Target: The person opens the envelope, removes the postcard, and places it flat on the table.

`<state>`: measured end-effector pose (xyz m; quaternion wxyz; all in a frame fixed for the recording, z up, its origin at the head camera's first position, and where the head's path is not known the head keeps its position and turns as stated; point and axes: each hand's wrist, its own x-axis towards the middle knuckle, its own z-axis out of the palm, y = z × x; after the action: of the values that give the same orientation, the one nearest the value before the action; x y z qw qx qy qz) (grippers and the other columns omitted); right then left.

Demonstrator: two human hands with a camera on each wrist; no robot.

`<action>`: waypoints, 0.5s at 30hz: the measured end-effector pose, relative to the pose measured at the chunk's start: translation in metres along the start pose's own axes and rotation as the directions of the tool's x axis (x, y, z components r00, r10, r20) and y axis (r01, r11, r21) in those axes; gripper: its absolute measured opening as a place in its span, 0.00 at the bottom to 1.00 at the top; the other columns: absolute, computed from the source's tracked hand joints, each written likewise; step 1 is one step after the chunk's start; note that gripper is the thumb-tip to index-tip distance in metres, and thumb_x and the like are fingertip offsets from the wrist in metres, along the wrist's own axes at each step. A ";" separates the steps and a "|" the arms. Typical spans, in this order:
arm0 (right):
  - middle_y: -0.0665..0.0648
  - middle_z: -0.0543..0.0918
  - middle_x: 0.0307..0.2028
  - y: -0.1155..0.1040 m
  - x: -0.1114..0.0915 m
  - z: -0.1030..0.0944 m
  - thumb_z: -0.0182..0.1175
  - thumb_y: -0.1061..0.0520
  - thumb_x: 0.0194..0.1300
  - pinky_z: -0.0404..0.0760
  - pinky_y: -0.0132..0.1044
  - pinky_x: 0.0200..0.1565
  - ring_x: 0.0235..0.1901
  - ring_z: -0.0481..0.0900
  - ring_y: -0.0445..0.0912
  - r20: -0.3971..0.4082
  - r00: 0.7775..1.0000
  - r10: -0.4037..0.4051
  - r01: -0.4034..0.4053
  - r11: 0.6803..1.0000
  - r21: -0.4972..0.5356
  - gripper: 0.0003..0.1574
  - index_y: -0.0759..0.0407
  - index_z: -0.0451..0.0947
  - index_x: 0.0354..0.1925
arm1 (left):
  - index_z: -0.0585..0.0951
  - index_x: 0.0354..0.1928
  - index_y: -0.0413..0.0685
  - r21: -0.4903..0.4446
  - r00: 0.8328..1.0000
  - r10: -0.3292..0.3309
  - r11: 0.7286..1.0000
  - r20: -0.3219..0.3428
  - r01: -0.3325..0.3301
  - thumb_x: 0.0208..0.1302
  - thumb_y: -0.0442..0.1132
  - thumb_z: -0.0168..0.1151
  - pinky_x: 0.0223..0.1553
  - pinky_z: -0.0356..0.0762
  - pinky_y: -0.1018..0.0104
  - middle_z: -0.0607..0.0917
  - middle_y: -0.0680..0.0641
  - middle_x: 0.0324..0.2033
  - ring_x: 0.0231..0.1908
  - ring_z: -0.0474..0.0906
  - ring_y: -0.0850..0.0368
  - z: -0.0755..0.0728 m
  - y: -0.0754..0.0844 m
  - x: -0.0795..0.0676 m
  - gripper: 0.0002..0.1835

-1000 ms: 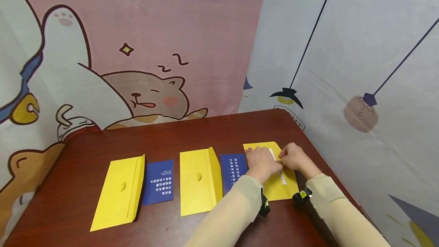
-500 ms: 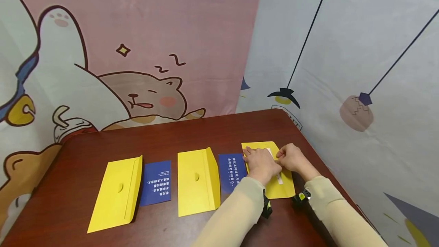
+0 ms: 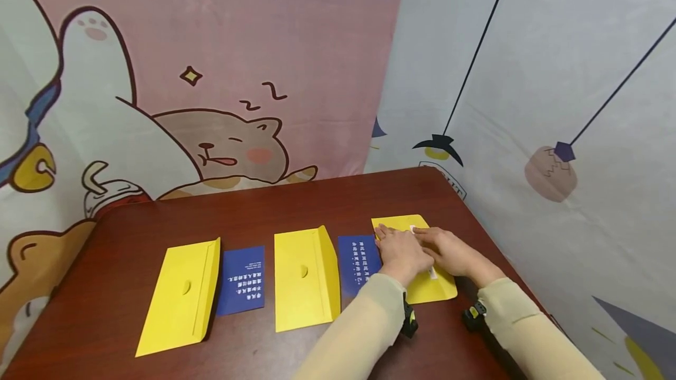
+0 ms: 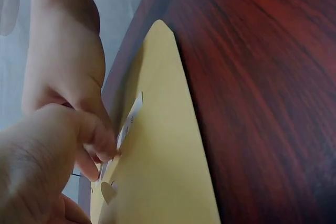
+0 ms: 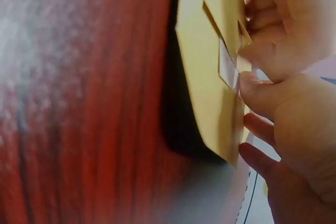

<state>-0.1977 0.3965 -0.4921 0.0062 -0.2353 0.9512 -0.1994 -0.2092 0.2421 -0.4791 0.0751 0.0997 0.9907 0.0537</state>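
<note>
On the table's right side lies a yellow envelope [image 3: 440, 292] with a white slip of paper [image 5: 228, 69] showing at its mouth. My left hand [image 3: 402, 251] lies on the envelope, fingers over its left part, and the thumb seems to pinch the mouth's edge. Beside it, my right hand [image 3: 448, 250] reaches over the slip with fingers fairly straight. Its thumb [image 5: 254, 93] touches the slip in the right wrist view. Both hands touch each other and hide the slip's middle. Faint print shows on the slip [image 4: 128, 121] in the left wrist view.
Left of my hands lie a blue card [image 3: 359, 263] with white writing, a second yellow envelope [image 3: 296, 286], another blue card [image 3: 240, 280] and a third yellow envelope [image 3: 174, 298]. A brown wooden table [image 3: 253, 356] carries them. Patterned cloth [image 3: 338, 46] hangs behind and at the right.
My right hand has flattened, from a curled pinch at the slip to straighter fingers over it, shifting left. Less of the slip shows. My left hand stays nearly still.
</note>
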 end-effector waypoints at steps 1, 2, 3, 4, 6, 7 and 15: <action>0.68 0.78 0.68 0.001 -0.001 0.000 0.62 0.64 0.75 0.71 0.66 0.65 0.67 0.74 0.67 0.005 1.000 0.001 -0.001 1.000 0.019 0.26 0.66 0.78 0.68 | 0.77 0.74 0.60 -0.005 1.000 -0.005 1.000 0.004 0.005 0.60 0.76 0.58 0.69 0.71 0.47 0.70 0.38 0.75 0.77 0.61 0.37 0.000 0.000 0.000 0.45; 0.68 0.77 0.69 0.002 -0.003 -0.001 0.62 0.65 0.75 0.71 0.66 0.65 0.68 0.74 0.67 0.005 1.000 0.005 -0.005 0.999 0.040 0.27 0.67 0.77 0.69 | 0.77 0.74 0.59 -0.010 1.000 -0.010 1.000 0.007 0.010 0.60 0.77 0.57 0.69 0.70 0.47 0.69 0.37 0.75 0.77 0.60 0.37 0.000 0.000 0.001 0.46; 0.67 0.77 0.69 0.002 -0.004 -0.002 0.63 0.65 0.75 0.71 0.66 0.65 0.68 0.73 0.67 0.003 1.000 0.011 -0.012 0.998 0.060 0.28 0.67 0.76 0.70 | 0.77 0.74 0.58 -0.015 1.000 -0.013 1.000 0.009 0.013 0.60 0.78 0.56 0.70 0.69 0.47 0.69 0.37 0.75 0.77 0.60 0.37 0.001 0.000 0.001 0.47; 0.67 0.77 0.69 0.003 -0.005 -0.002 0.63 0.66 0.74 0.71 0.66 0.65 0.68 0.73 0.67 -0.001 1.000 0.015 -0.015 0.997 0.079 0.28 0.68 0.75 0.70 | 0.77 0.74 0.57 -0.023 1.000 -0.017 1.000 0.008 0.017 0.59 0.78 0.56 0.70 0.68 0.47 0.69 0.37 0.76 0.77 0.60 0.38 0.001 0.000 0.001 0.48; 0.67 0.76 0.69 0.005 -0.007 -0.003 0.63 0.68 0.73 0.70 0.65 0.66 0.69 0.72 0.67 -0.001 1.000 0.023 -0.023 0.994 0.105 0.30 0.70 0.74 0.71 | 0.78 0.73 0.54 -0.036 1.000 -0.022 0.999 0.007 0.022 0.58 0.79 0.57 0.72 0.66 0.48 0.68 0.37 0.76 0.78 0.59 0.38 0.001 0.000 0.002 0.49; 0.67 0.76 0.70 0.006 -0.008 -0.003 0.63 0.68 0.73 0.70 0.65 0.66 0.70 0.71 0.67 0.002 1.000 0.026 -0.026 0.994 0.108 0.30 0.69 0.74 0.71 | 0.78 0.73 0.54 -0.042 1.000 -0.022 0.999 0.009 0.022 0.59 0.78 0.57 0.72 0.66 0.48 0.68 0.37 0.76 0.78 0.58 0.38 0.001 0.001 0.002 0.49; 0.67 0.73 0.72 0.002 -0.008 -0.003 0.65 0.65 0.73 0.69 0.68 0.66 0.71 0.69 0.69 0.022 1.000 0.008 -0.010 0.996 0.092 0.30 0.66 0.75 0.71 | 0.75 0.75 0.57 -0.051 1.000 -0.015 0.999 0.022 0.016 0.60 0.78 0.58 0.73 0.65 0.46 0.65 0.35 0.77 0.79 0.55 0.35 0.001 0.001 0.002 0.48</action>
<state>-0.1921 0.4028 -0.4910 0.0281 -0.2328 0.9419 -0.2405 -0.2112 0.2432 -0.4803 0.0887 0.0906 0.9889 0.0774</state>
